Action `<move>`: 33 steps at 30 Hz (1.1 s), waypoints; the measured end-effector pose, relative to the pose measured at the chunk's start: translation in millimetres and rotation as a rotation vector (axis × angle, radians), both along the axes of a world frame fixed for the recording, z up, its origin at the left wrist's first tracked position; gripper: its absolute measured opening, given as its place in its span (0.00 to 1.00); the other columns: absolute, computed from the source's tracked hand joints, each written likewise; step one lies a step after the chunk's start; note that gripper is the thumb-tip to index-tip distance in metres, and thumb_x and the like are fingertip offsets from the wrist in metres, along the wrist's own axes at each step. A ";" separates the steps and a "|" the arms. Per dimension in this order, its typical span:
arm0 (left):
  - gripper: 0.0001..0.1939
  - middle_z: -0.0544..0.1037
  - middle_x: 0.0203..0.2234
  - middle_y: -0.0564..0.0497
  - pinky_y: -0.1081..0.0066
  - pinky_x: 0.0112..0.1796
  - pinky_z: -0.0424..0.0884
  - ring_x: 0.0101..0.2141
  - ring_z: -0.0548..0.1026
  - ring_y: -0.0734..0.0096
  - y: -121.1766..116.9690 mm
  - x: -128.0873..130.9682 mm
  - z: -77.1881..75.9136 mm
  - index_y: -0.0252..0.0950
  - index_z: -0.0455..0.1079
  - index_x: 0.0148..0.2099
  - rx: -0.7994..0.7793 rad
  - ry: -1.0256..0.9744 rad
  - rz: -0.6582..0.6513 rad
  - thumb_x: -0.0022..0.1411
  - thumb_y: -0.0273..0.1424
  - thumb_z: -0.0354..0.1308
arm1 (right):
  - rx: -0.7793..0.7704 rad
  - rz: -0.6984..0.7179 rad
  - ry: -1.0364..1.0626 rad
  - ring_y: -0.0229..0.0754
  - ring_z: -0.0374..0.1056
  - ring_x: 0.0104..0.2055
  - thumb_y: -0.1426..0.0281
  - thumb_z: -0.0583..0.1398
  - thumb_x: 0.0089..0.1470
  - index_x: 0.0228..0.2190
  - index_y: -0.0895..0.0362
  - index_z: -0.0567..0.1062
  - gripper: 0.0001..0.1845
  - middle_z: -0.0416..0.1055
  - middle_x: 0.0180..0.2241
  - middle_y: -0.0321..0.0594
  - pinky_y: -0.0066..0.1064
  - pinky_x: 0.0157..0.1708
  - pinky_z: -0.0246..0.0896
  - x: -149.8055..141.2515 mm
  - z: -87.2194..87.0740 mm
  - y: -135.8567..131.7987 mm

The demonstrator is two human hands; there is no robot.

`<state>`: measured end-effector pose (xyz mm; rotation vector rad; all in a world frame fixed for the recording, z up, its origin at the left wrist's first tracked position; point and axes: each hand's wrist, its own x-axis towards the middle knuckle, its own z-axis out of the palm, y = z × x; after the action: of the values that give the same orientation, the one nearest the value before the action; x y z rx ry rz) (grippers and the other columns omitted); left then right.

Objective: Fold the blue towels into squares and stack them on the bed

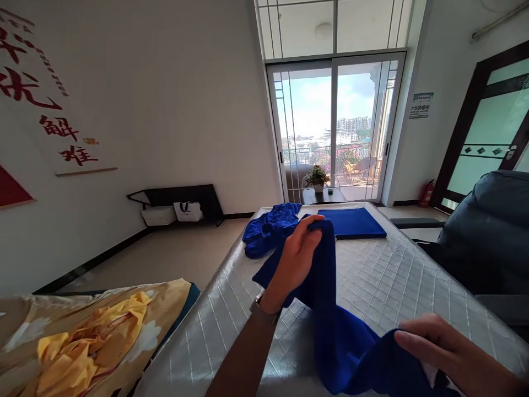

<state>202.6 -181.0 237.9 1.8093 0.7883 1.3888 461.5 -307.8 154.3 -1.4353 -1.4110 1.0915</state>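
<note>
A long piece of blue cloth [325, 286] hangs between my two hands, above the silver quilted mattress-like surface [372, 275]. My left hand [298, 251], with a band on its wrist, is closed over the cloth's upper part near the middle of the view. From there the cloth drops and curves right to my right hand [446, 344], whose thumb and fingers pinch it at the lower right. Behind my left hand lies a crumpled heap of blue cloth [264, 234]. To its right rests a flat, neatly folded blue cloth stack [351, 222].
A bed with a patterned cover [165, 309] and crumpled yellow cloth [99, 342] is at lower left. A dark padded seat [487, 231] stands to the right. Beyond the far edge is a small table with a potted plant [317, 177], before sliding glass doors [306, 121].
</note>
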 end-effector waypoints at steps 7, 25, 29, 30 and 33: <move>0.38 0.72 0.59 0.48 0.59 0.57 0.68 0.57 0.71 0.56 -59.3 28.3 -7.6 0.47 0.62 0.66 0.007 0.476 -0.356 0.56 0.44 0.69 | 0.114 -0.026 0.316 0.36 0.63 0.22 0.44 0.64 0.50 0.23 0.55 0.77 0.26 0.65 0.19 0.33 0.27 0.23 0.63 -63.7 2.4 19.0; 0.33 0.83 0.47 0.59 0.73 0.53 0.69 0.41 0.81 0.72 -74.4 -18.4 -54.7 0.53 0.71 0.58 -0.052 0.626 -0.270 0.51 0.22 0.65 | 0.537 0.161 -0.228 0.40 0.76 0.36 0.61 0.66 0.55 0.44 0.46 0.81 0.14 0.79 0.41 0.38 0.25 0.37 0.74 -47.5 -7.8 31.1; 0.34 0.82 0.49 0.59 0.75 0.51 0.71 0.46 0.80 0.69 -78.9 -19.7 -57.7 0.54 0.72 0.58 -0.033 0.610 -0.249 0.50 0.21 0.63 | 0.500 0.231 -0.279 0.40 0.77 0.36 0.63 0.62 0.58 0.43 0.44 0.82 0.12 0.80 0.36 0.36 0.24 0.34 0.73 -51.3 -16.4 31.6; 0.34 0.82 0.49 0.59 0.75 0.50 0.72 0.45 0.80 0.69 -79.1 -22.1 -58.0 0.54 0.72 0.58 -0.010 0.585 -0.231 0.50 0.20 0.62 | 0.502 0.198 -0.286 0.40 0.77 0.35 0.61 0.62 0.58 0.42 0.44 0.82 0.11 0.80 0.36 0.35 0.25 0.34 0.73 -48.7 -17.9 31.5; 0.30 0.83 0.47 0.58 0.75 0.49 0.73 0.44 0.81 0.71 -74.8 -42.1 -55.1 0.51 0.73 0.55 0.097 0.501 -0.099 0.54 0.19 0.57 | 0.493 -0.036 -0.289 0.43 0.78 0.36 0.57 0.63 0.57 0.42 0.45 0.81 0.13 0.81 0.38 0.38 0.27 0.34 0.74 -26.3 -15.0 32.6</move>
<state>160.5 -255.9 182.8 2.2795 0.8747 0.9291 435.2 -275.2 139.3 -1.2759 -1.7025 0.4695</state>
